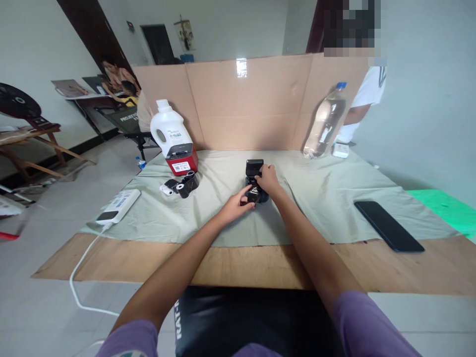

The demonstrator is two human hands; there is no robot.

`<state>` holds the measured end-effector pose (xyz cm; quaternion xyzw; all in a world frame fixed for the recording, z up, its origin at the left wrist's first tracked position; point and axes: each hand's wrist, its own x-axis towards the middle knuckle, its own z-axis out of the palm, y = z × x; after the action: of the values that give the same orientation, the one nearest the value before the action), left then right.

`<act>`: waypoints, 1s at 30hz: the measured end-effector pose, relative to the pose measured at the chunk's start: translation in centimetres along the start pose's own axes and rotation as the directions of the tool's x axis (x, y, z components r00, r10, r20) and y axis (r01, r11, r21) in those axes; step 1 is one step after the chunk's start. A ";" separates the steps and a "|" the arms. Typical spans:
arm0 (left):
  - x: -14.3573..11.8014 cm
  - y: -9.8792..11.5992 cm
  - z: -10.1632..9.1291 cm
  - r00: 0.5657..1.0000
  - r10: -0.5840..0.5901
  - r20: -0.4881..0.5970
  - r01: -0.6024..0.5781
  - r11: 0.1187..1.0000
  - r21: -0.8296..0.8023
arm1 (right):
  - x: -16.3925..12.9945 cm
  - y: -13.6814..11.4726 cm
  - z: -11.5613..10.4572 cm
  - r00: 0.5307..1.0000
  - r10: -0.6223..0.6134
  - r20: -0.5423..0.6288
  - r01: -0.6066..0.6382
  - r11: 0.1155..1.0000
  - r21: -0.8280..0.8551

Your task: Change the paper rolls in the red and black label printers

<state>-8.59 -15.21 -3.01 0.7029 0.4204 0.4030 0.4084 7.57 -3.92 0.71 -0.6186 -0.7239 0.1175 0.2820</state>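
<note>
at the centre of the frame, a left hand [235, 207] spreads thumb and index finger against a black device [255, 192]; a right hand [270, 179] curls near its raised lid [254, 166], any pinch impossible to tell. likely light, rigid; best held by its lower sides.

Head-worn view, forward-down across table [245, 265]

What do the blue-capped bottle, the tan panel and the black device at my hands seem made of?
Bottle: likely clear, glossy plastic; see-through with highlights. Panel: apparently matte cardboard; brown and creased. Device: probably hard plastic, slight sheen; fingers hide part.
</note>
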 end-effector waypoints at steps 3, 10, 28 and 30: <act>0.1 0.1 0.0 1.000 -0.003 -0.014 0.003 1.000 -0.003 | 0.5 0.5 0.0 0.997 0.032 -0.073 -0.023 0.992 0.127; -0.1 0.8 0.0 1.000 -0.004 0.012 0.004 1.000 0.010 | 1.9 1.9 -0.7 0.998 -0.051 0.046 0.026 0.898 0.439; -0.2 1.2 0.2 0.996 0.037 0.083 -0.035 0.999 -0.030 | 1.0 0.9 -5.0 0.931 -0.091 0.352 0.008 0.973 0.231; -0.3 1.1 0.3 0.995 0.039 0.087 -0.035 0.998 -0.048 | 0.7 0.9 -4.8 0.917 0.005 0.399 -0.123 0.954 0.272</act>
<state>-8.13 -15.87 -2.15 0.7178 0.3795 0.3890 0.4352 10.95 -3.95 4.31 -0.5576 -0.7196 0.3541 0.2143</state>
